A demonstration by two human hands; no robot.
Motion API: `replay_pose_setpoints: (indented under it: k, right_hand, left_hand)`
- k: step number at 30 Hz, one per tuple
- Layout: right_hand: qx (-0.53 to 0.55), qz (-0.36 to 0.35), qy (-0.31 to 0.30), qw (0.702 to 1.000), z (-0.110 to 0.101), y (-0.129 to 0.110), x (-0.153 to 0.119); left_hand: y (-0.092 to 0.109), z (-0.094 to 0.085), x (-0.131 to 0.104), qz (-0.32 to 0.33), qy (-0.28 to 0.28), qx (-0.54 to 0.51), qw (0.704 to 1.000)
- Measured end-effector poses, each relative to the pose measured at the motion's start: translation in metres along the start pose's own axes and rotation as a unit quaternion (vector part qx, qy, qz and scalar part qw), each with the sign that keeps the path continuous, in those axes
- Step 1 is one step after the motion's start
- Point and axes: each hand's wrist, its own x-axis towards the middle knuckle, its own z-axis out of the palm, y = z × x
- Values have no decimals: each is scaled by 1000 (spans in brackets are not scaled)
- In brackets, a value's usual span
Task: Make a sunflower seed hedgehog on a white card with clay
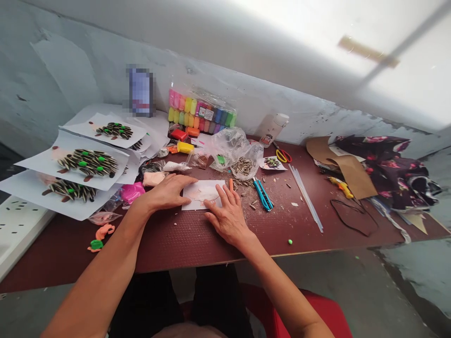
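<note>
A small white paper card (188, 204) lies on the dark red table, with a pale pinkish shape on it. At its left edge rests my left hand (169, 191), thumb and fingers apart. My right hand (228, 213) lies over the card's right side, fingers spread and touching it. Right of the card is a teal utility knife (262, 194). Behind the knife, striped sunflower seeds (243, 167) spill from a clear plastic bag (230, 143). An orange stick-like piece (231, 184) shows just past my right fingertips.
Hedgehog pictures made with seeds (88, 162) are stacked at left. A pack of coloured clay (202, 112) leans on the wall. Scissors (283, 154), clear glue sticks (306, 198) and a yellow glue gun (341, 187) lie to the right; a bottle (274, 130) stands behind.
</note>
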Motion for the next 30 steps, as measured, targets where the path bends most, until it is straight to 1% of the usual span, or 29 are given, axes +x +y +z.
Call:
replay_pose_setpoints:
  k: [13, 27, 30]
  right_hand:
    - [-9, 10, 9, 1000, 1, 4, -4]
    - [-6, 53, 6, 999, -1, 10, -8]
    - [-7, 53, 6, 999, -2, 11, -8]
  left_hand:
    - [2, -1, 0, 0, 0, 1, 1000]
    - [0, 0, 0, 4, -3, 4, 1000]
    - [1, 0, 0, 1, -6, 4, 1000]
